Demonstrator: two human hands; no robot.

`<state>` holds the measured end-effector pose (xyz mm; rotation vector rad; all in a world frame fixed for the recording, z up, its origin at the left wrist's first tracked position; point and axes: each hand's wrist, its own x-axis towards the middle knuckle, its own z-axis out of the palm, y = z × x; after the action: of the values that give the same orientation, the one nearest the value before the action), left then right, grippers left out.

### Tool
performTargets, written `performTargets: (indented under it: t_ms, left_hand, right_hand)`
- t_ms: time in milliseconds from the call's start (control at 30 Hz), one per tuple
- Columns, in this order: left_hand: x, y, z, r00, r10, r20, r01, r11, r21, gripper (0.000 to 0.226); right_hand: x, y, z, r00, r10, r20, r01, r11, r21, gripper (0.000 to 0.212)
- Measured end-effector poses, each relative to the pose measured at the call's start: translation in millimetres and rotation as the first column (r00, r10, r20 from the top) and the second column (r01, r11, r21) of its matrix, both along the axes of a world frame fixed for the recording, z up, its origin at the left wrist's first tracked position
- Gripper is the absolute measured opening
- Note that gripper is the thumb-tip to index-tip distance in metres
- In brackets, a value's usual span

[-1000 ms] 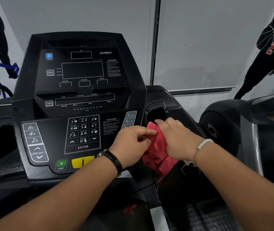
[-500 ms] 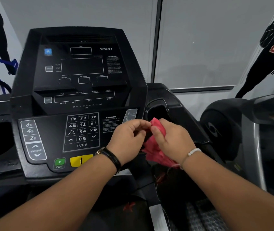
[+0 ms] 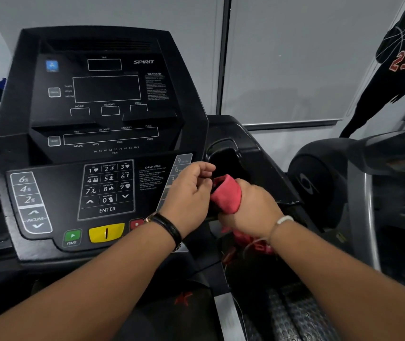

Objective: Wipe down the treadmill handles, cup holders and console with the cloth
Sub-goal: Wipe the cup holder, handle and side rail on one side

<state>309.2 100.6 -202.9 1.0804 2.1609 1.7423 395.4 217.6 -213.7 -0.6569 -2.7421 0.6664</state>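
Right fingers (image 3: 239,187) are wrapped tight round the cloth (image 3: 226,195); my right hand (image 3: 250,207) holds it in a fist. Left fingers (image 3: 202,177) are curled against the cloth's left edge, but I cannot tell whether they pinch it. My left hand (image 3: 187,195) sits over the console (image 3: 103,119) at its right edge, hiding part of the speed keys there.

The cloth is red-pink and bunched, with a rounded wad poking from the top of the fist. Its frayed tail (image 3: 245,239) hangs under my wrist. It sits just right of the console, in front of the near rim of the cup holder (image 3: 221,143), whose dark opening is behind it.

Further right of the console, the side arm (image 3: 270,173) slopes toward me. A neighbouring machine (image 3: 324,183) stands near beyond it.
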Motion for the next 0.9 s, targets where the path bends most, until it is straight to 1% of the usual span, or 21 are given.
performTargets:
  t_ms: [67, 100, 133, 167, 233, 267, 300, 367, 433, 467, 500, 533, 567, 600, 633, 700, 733, 767, 800, 833, 900]
  left_hand:
    - [2, 4, 0, 1.0, -0.017, -0.007, 0.017, 1.0, -0.005, 0.026]
    - [2, 7, 1, 1.0, -0.024, -0.014, 0.024, 1.0, -0.007, 0.026]
    - [3, 10, 2, 0.999, -0.028, -0.023, 0.028, 1.0, -0.005, 0.025]
    - [2, 14, 4, 0.999, -0.03, -0.032, 0.03, 1.0, 0.003, 0.025]
    - [0, 23, 9, 0.998, -0.024, -0.056, 0.026, 0.999, 0.023, 0.022]
    - [-1, 28, 13, 0.997, -0.016, -0.073, 0.017, 1.0, 0.025, 0.021]
    - [-3, 32, 16, 0.995, -0.008, -0.095, 0.01, 1.0, 0.019, 0.019]
    - [-4, 42, 19, 0.989, -0.03, -0.144, 0.025, 0.999, -0.038, 0.02]
    - [-3, 49, 16, 0.977, -0.121, -0.177, 0.087, 0.979, -0.185, 0.027]
    - [-2, 51, 14, 0.972, -0.169, -0.166, 0.124, 0.959, -0.253, 0.03]
    - [-1, 52, 11, 0.971, -0.199, -0.132, 0.153, 0.944, -0.294, 0.034]
    - [-2, 53, 9, 0.972, -0.212, -0.096, 0.174, 0.936, -0.305, 0.036]
    - [-3, 53, 8, 0.973, -0.22, -0.07, 0.19, 0.934, -0.302, 0.037]
    - [-3, 52, 8, 0.972, -0.228, -0.05, 0.203, 0.933, -0.295, 0.037]
    - [-4, 52, 8, 0.972, -0.233, -0.031, 0.215, 0.935, -0.282, 0.037]
    - [-4, 52, 9, 0.971, -0.238, 0.002, 0.232, 0.943, -0.238, 0.034]
    - [-3, 51, 8, 0.971, -0.238, 0.014, 0.236, 0.947, -0.22, 0.033]
    - [-3, 51, 8, 0.971, -0.239, 0.018, 0.237, 0.948, -0.214, 0.033]
    - [-2, 52, 8, 0.971, -0.237, 0.016, 0.235, 0.947, -0.219, 0.033]
    - [-3, 52, 8, 0.973, -0.232, 0.01, 0.228, 0.946, -0.23, 0.033]
    - [-5, 53, 8, 0.975, -0.222, -0.012, 0.211, 0.94, -0.267, 0.032]
  right_hand:
    - [-1, 6, 8, 0.989, 0.141, 0.033, -0.134, 0.976, -0.169, 0.031]
    - [-1, 8, 8, 0.984, 0.172, 0.043, -0.16, 0.968, -0.195, 0.029]
    - [0, 7, 7, 0.986, 0.156, 0.051, -0.145, 0.974, -0.176, 0.029]
    - [1, 4, 4, 0.994, 0.096, 0.047, -0.091, 0.991, -0.102, 0.032]
    - [5, -5, -7, 0.997, -0.067, -0.035, 0.071, 0.99, 0.118, 0.037]
    - [7, -10, -13, 0.99, -0.108, -0.089, 0.123, 0.975, 0.185, 0.037]
    - [8, -12, -16, 0.984, -0.119, -0.131, 0.144, 0.967, 0.208, 0.036]
    - [8, -9, -18, 0.986, -0.104, -0.131, 0.127, 0.976, 0.179, 0.037]
    - [5, 1, -17, 0.997, -0.039, -0.064, 0.045, 0.996, 0.083, 0.04]
    - [4, 8, -15, 0.999, 0.012, -0.035, -0.012, 1.0, -0.012, 0.038]
    - [3, 13, -13, 0.998, 0.064, -0.021, -0.066, 0.986, -0.154, 0.035]
    - [2, 17, -12, 0.994, 0.109, -0.028, -0.112, 0.947, -0.302, 0.032]
    - [2, 19, -13, 0.991, 0.131, -0.04, -0.136, 0.906, -0.4, 0.032]
    - [4, 19, -14, 0.989, 0.134, -0.056, -0.145, 0.898, -0.415, 0.035]
    - [6, 17, -15, 0.991, 0.117, -0.072, -0.135, 0.929, -0.344, 0.039]
    - [14, 12, -24, 0.991, 0.047, -0.123, -0.053, 0.997, -0.048, 0.052]
    - [19, 9, -30, 0.985, 0.025, -0.172, -0.009, 0.996, 0.093, 0.059]
    - [22, 6, -36, 0.976, 0.026, -0.218, 0.016, 0.983, 0.185, 0.064]
    - [24, 3, -40, 0.971, 0.026, -0.238, 0.031, 0.972, 0.233, 0.065]
    - [25, 2, -42, 0.971, 0.016, -0.239, 0.044, 0.969, 0.241, 0.065]
    - [25, 2, -38, 0.981, -0.021, -0.194, 0.055, 0.983, 0.173, 0.059]
